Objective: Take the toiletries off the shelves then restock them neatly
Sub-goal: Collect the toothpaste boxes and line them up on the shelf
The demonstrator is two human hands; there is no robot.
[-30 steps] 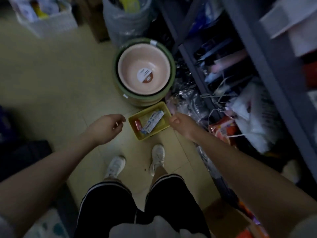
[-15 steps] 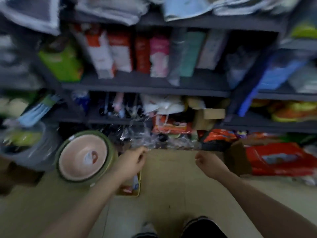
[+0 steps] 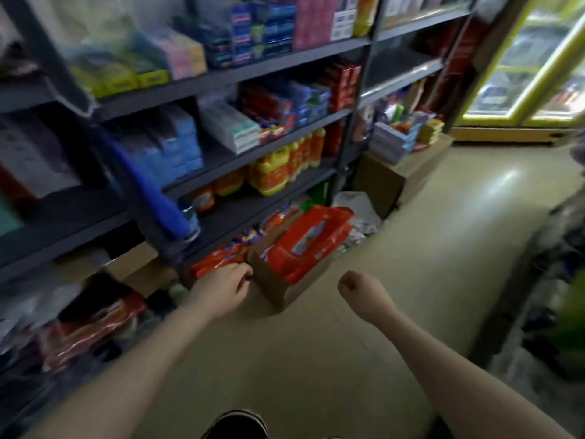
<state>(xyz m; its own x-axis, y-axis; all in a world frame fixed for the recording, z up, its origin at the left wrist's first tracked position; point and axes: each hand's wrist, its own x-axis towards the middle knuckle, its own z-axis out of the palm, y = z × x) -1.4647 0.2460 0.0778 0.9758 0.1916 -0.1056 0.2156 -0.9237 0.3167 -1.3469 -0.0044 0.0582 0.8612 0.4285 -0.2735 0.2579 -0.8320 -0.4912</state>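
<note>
We observe a dark metal shelving unit [image 3: 285, 63] along the left side of a shop aisle, with both bare arms extended forward over the tan floor [image 3: 395, 280]. The left hand [image 3: 223, 288] hangs low near the bottom shelf, its fingers [image 3: 242, 274] loosely curled inward and holding nothing that we can make out; its fingertips lie just beside the orange packets [image 3: 218, 259] at the front edge of the lowest shelf and close to the near corner of an open cardboard box [image 3: 278, 285] standing on the floor. A large red pack [image 3: 311, 243] rests tilted in that box. The right hand [image 3: 359, 288] is held over bare floor, well apart from the shelves, fingers pressed together into a fist and empty as far as we can tell. The toiletries sit above both hands and out of contact with them: boxed toothpaste [image 3: 234, 128] on the middle shelf, blue cartons [image 3: 177, 153] toward the left end of that level, and yellow and orange bottles [image 3: 285, 171] on the shelf below. The upper shelves carry further boxes, too blurred to identify. A lit glass-door cooler [image 3: 531, 68] stands at the far right end of the aisle.
</note>
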